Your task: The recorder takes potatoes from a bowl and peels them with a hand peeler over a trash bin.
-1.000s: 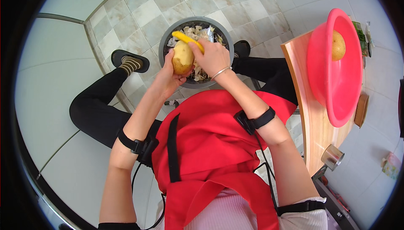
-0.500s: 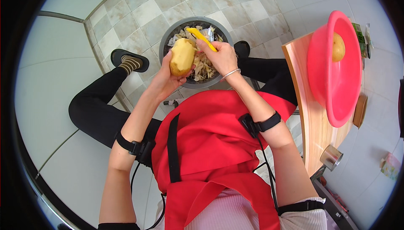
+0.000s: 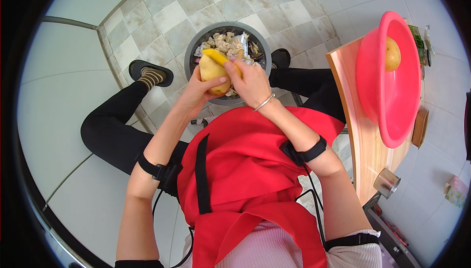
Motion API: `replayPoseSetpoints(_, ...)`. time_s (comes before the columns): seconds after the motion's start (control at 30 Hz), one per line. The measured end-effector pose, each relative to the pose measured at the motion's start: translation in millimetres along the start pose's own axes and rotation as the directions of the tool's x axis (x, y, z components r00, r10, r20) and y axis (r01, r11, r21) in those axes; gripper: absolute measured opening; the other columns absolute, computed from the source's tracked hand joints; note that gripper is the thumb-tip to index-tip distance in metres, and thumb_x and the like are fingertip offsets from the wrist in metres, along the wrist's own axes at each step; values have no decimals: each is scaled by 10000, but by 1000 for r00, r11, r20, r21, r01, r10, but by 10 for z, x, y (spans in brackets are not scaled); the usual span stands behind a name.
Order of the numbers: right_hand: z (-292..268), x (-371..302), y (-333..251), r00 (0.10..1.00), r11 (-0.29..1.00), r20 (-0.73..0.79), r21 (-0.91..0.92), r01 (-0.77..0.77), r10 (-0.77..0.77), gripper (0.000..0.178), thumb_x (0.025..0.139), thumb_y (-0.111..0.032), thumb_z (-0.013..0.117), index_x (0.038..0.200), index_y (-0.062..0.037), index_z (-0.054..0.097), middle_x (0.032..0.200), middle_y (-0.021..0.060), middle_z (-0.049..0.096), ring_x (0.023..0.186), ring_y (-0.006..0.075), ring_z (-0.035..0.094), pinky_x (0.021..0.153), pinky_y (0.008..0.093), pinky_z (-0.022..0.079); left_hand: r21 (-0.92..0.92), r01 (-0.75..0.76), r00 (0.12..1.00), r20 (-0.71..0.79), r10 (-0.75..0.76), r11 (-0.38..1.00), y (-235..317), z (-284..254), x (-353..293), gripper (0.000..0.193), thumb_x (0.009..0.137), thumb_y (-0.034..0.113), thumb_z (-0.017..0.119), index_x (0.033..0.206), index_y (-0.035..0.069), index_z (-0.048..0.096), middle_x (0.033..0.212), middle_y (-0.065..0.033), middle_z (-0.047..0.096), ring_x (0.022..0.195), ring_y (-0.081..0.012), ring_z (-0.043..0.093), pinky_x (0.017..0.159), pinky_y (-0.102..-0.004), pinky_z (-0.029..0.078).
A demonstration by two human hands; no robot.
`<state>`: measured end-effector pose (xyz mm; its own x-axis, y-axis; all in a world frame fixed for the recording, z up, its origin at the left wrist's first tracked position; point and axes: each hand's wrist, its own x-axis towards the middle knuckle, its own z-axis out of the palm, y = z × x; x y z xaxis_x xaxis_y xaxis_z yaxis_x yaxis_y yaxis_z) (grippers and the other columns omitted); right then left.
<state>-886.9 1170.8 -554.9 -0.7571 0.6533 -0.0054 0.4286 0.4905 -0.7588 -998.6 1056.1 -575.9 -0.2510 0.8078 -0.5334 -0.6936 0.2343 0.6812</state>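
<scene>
A partly peeled potato rests in my left hand, whose fingers and thumb wrap its near side. Pale flesh shows on most of it, with brown skin left at the lower end. My right hand is closed on a yellow peeler, which lies across the potato's upper end. Both hands are over a grey bin with a dark liner. Inside it are pale peelings and crumpled scraps.
To my right, a wooden board or tabletop carries a pink basin with an unpeeled potato in it. A metal can stands near the board's edge. Slippered feet flank the bin on the tiled floor.
The peeler has moved left onto the potato's upper end, my right hand following leftward and nearer to me. The potato has been turned a little, and my left thumb now lies across it.
</scene>
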Motion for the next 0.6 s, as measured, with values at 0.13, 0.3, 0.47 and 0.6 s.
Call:
replayPoseSetpoints(0.13, 41, -87, -37, 998, 995, 9, -85, 58, -57, 378, 888, -394, 499, 759, -42, 555, 542, 176, 561, 543, 379, 580, 485, 448, 458, -39, -14, 1000, -15, 13, 999, -40, 31, 35, 489, 808, 124, 645, 1233, 89, 405, 1155, -46, 517, 1047, -182, 546, 854, -360, 492)
replayPoseSetpoints(0.3, 65, -103, -42, 994, 977, -44, -193, 94, -105, 377, 884, -408, 504, 755, -57, 554, 522, 168, 553, 515, 367, 576, 458, 446, 452, -49, -17, 997, -70, 14, 999, -34, 95, 39, 436, 819, 136, 629, 1207, 87, 434, 1104, -43, 544, 1003, -175, 567, 809, -347, 502)
replayPoseSetpoints(0.47, 95, -30, -40, 994, 970, -73, -234, 60, -79, 340, 891, -377, 508, 785, -67, 601, 542, 161, 563, 511, 360, 573, 456, 433, 452, -22, 26, 996, -88, -28, 999, -86, 46, 83, 448, 802, 116, 617, 1209, 95, 431, 1100, -52, 542, 975, -186, 578, 797, -373, 517)
replayPoseSetpoints(0.6, 159, 18, -28, 996, 977, -80, -211, 15, -33, 433, 888, -430, 480, 684, -60, 575, 536, 176, 564, 529, 366, 584, 475, 446, 462, -56, 64, 992, -108, -70, 996, -22, 46, 62, 448, 767, 73, 640, 1169, 84, 441, 1068, -61, 558, 929, -189, 601, 766, -365, 547)
